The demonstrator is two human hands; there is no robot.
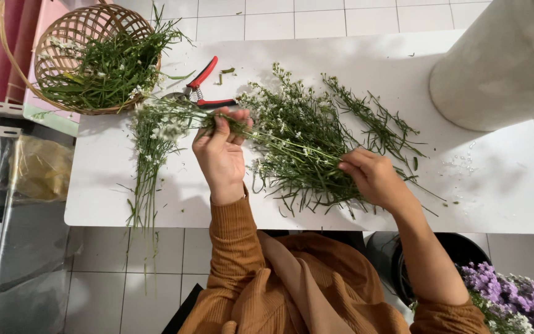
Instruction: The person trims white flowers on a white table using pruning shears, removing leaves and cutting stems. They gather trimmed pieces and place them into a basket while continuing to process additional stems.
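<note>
Here, seen from the head camera, a person sorts thin green stems with tiny white flowers on a white tabletop (502, 185). The left hand (220, 154) is closed around one stem near its flowering end, lifting it from the loose pile of stems (307, 145); the right hand (372, 176) pinches the cut ends of the same pile. A sorted bunch (152, 133) hangs over the tabletop's near edge. Red-handled pruning shears (202, 89) lie beyond the left hand, beside a wicker basket (16, 59) of trimmings. The step appears to be separating single stems; the next move likely calls for drawing this stem clear without tangling.
</note>
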